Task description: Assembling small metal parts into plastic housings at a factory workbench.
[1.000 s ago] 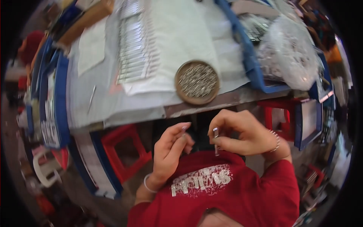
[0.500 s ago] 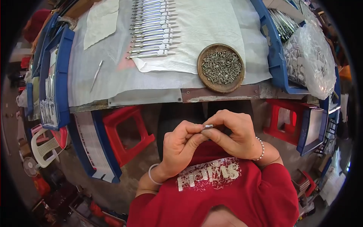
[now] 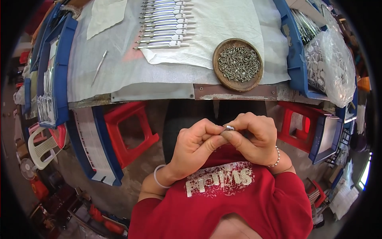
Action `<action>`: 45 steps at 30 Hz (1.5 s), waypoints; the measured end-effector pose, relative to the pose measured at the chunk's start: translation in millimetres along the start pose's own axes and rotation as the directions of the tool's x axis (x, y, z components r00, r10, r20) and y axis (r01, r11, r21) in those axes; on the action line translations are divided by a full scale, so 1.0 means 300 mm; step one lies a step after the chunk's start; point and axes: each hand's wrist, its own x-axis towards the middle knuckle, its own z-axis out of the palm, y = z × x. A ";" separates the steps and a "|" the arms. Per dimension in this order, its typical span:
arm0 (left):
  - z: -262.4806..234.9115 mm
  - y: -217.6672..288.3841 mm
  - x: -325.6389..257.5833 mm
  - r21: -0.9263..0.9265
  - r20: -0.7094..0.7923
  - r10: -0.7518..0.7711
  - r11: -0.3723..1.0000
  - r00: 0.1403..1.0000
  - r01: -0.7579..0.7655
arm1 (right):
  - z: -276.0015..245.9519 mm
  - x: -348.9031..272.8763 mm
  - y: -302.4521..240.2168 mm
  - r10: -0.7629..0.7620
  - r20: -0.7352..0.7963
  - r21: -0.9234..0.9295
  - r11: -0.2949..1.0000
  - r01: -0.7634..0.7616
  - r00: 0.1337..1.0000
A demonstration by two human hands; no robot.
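My left hand (image 3: 195, 145) and my right hand (image 3: 251, 137) meet in front of my chest, below the table edge. Together their fingertips pinch a small silver metal part (image 3: 229, 128); most of it is hidden by the fingers. On the table above stands a round wooden bowl (image 3: 220, 76) full of small metal screws. To its left, on a white cloth (image 3: 223, 28), lies a row of several finished silver tools (image 3: 165, 24). One single thin metal piece (image 3: 99, 67) lies apart at the left.
The table (image 3: 234, 92) has a worn front edge. Blue trays (image 3: 59, 59) with metal parts stand at the left, a blue tray (image 3: 295, 59) and a clear bag of white pieces (image 3: 330, 67) at the right. Red stools (image 3: 127, 131) stand under the table.
My hands have come together and closed on the small metal part; a second ago the right hand held it alone, upright. The view has tilted so the table sits higher.
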 end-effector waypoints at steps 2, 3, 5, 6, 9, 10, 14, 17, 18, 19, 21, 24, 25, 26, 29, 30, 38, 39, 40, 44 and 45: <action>-0.001 0.003 -0.003 0.066 0.018 -0.014 0.998 1.000 0.013 | 0.003 -0.006 0.000 0.025 0.002 0.004 1.000 -0.025 1.000; -0.003 0.006 -0.006 0.064 0.014 -0.018 0.998 1.000 0.017 | 0.004 -0.007 0.001 0.043 0.009 0.014 0.999 -0.043 0.999; -0.005 0.008 -0.004 0.105 0.033 -0.053 0.993 0.998 0.050 | 0.003 -0.006 0.003 0.068 0.018 0.021 0.997 -0.069 0.997; -0.004 0.004 -0.003 0.100 0.032 -0.058 0.993 0.998 0.055 | 0.004 -0.003 0.004 0.111 0.023 0.054 0.992 -0.112 0.994; -0.006 -0.006 0.000 -0.094 0.056 -0.178 0.979 0.982 0.183 | 0.002 0.010 0.010 0.321 0.112 0.198 0.920 -0.338 0.940; -0.009 -0.005 0.004 -0.127 0.073 -0.215 0.967 0.974 0.222 | 0.005 0.008 0.019 0.415 0.156 0.273 0.854 -0.443 0.896; -0.024 -0.003 0.032 -0.259 0.136 -0.317 0.903 0.939 0.342 | 0.018 0.025 0.056 0.580 0.204 0.398 0.687 -0.609 0.788; -0.043 -0.001 0.061 -0.299 0.171 -0.418 0.841 0.892 0.451 | 0.031 0.032 0.090 0.633 0.211 0.459 0.608 -0.647 0.745; -0.053 -0.013 0.066 -0.315 0.180 -0.416 0.834 0.891 0.453 | 0.035 0.033 0.103 0.638 0.229 0.508 0.566 -0.649 0.735; -0.056 -0.015 0.074 -0.338 0.186 -0.428 0.818 0.885 0.466 | 0.041 0.036 0.110 0.656 0.225 0.525 0.542 -0.657 0.721; -0.066 -0.017 0.085 -0.374 0.209 -0.444 0.787 0.871 0.490 | 0.047 0.038 0.125 0.668 0.245 0.546 0.503 -0.670 0.702; -0.073 -0.016 0.095 -0.360 0.206 -0.504 0.758 0.839 0.544 | 0.056 0.034 0.138 0.683 0.254 0.575 0.462 -0.675 0.684; -0.074 -0.012 0.097 -0.362 0.206 -0.504 0.757 0.839 0.544 | 0.058 0.032 0.137 0.690 0.238 0.579 0.464 -0.670 0.684; -0.075 -0.006 0.098 -0.354 0.207 -0.513 0.755 0.833 0.553 | 0.060 0.030 0.136 0.695 0.223 0.583 0.466 -0.665 0.683; -0.079 -0.001 0.098 -0.338 0.217 -0.526 0.750 0.822 0.569 | 0.064 0.022 0.127 0.697 0.211 0.604 0.458 -0.652 0.685; -0.080 -0.001 0.097 -0.329 0.225 -0.532 0.747 0.816 0.577 | 0.067 0.017 0.126 0.697 0.212 0.603 0.458 -0.653 0.684; -0.074 0.030 0.092 -0.267 0.234 -0.523 0.776 0.820 0.571 | 0.083 -0.009 0.099 0.670 0.137 0.650 0.495 -0.577 0.729; -0.074 0.032 0.089 -0.249 0.239 -0.517 0.786 0.822 0.566 | 0.086 -0.016 0.098 0.670 0.139 0.650 0.493 -0.578 0.729; -0.072 0.037 0.090 -0.247 0.237 -0.515 0.788 0.824 0.564 | 0.085 -0.015 0.094 0.665 0.125 0.657 0.501 -0.564 0.736; -0.061 0.048 0.096 -0.229 0.237 -0.502 0.804 0.832 0.549 | 0.078 -0.021 0.097 0.635 0.105 0.694 0.504 -0.514 0.765; -0.058 0.050 0.098 -0.221 0.234 -0.489 0.815 0.840 0.536 | 0.080 -0.020 0.102 0.633 0.100 0.699 0.505 -0.507 0.768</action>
